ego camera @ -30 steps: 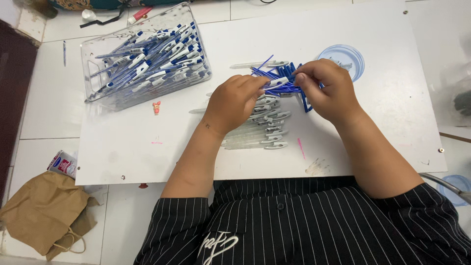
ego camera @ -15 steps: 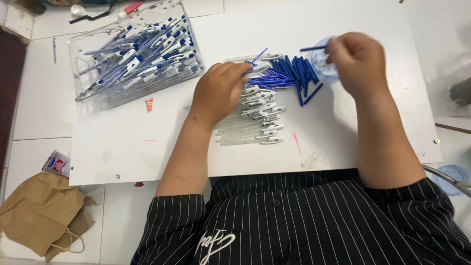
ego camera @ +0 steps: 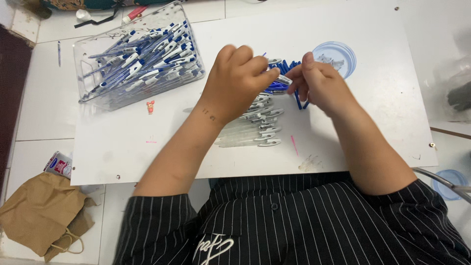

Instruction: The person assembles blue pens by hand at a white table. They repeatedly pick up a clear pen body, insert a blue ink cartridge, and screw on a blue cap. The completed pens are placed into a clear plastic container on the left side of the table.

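The white tabletop (ego camera: pixel 343 142) lay flat and smooth under both hands. Up and to the left of the fingers stood a clear plastic bin (ego camera: pixel 88 93), heaped with blue-and-white pens. The left hand (ego camera: pixel 235 83) came in with its wrist bent and knuckles up, its fingers (ego camera: pixel 262 73) curled closed and pinching one end of a clear pen barrel (ego camera: pixel 283 80). The right hand (ego camera: pixel 319 86) met it from the other side, its fingers (ego camera: pixel 297 78) closed around that same barrel. Just below the left fingers lay a row of clear barrels (ego camera: pixel 255 130), side by side, with silvery clips. Under and between the fingertips lay a pile of thin blue refills (ego camera: pixel 289 66). Just beyond the right fingers sat a round, clear bluish lid (ego camera: pixel 343 51).
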